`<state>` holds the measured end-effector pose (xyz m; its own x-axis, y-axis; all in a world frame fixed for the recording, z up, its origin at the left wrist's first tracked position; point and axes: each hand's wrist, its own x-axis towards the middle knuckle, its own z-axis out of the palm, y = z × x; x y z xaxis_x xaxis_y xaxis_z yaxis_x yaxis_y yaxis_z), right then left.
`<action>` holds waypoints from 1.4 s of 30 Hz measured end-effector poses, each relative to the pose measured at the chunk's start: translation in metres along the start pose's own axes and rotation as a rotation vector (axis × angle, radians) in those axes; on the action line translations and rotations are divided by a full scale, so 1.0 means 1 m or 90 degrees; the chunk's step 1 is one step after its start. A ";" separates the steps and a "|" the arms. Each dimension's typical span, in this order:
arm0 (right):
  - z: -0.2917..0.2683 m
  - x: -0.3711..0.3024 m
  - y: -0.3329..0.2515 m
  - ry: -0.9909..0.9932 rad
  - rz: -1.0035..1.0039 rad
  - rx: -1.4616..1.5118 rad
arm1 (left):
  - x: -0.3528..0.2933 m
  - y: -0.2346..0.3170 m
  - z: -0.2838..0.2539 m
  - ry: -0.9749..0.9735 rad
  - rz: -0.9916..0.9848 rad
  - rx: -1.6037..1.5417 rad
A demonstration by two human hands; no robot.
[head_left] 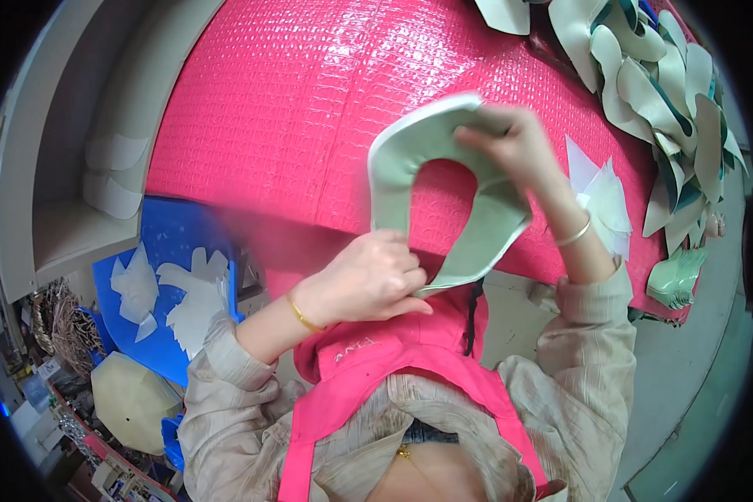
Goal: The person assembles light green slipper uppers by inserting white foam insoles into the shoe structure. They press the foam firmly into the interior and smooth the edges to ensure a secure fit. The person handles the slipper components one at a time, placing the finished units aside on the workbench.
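A curved piece (492, 227) hangs between the two hands, above the near edge of the pink-covered desk (284, 109). The left hand (382, 276) has its fingers curled firmly around the piece's near end, while the right hand (519, 146) pinches the far right part, thumb across the green face and the other fingers mostly hidden behind. The right hand is blurred, so how hard it presses is impossible to tell.

The step in hand seems to be working the piece between two holds. Done well, it likely calls for a steady anchor on the left and a light, broad pinch on the right, moving along the border little by little. Hard pulling at the narrow near end could stretch or crease it, and twisting the hands against each other could warp the curve.

The piece looks thin and flexible, a rounded loop around a tall, arched opening through which the pink shows. Its upturned face is a smooth, muted green; a white band runs along the outer border, widest at the far left. Whether its near ends are joined is unclear beside the left fingers.
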<state>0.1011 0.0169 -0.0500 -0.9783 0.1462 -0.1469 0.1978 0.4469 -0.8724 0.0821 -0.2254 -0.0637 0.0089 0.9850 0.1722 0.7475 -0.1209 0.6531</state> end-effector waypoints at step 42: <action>0.026 0.069 -0.023 -0.439 -0.102 -0.574 | 0.034 -0.021 0.033 0.228 -0.278 0.329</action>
<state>0.0271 -0.0062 -0.0519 -0.7671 -0.3598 -0.5312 -0.2314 0.9274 -0.2940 0.0888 -0.1854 -0.0957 -0.5087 0.8197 0.2634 0.8502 0.4301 0.3035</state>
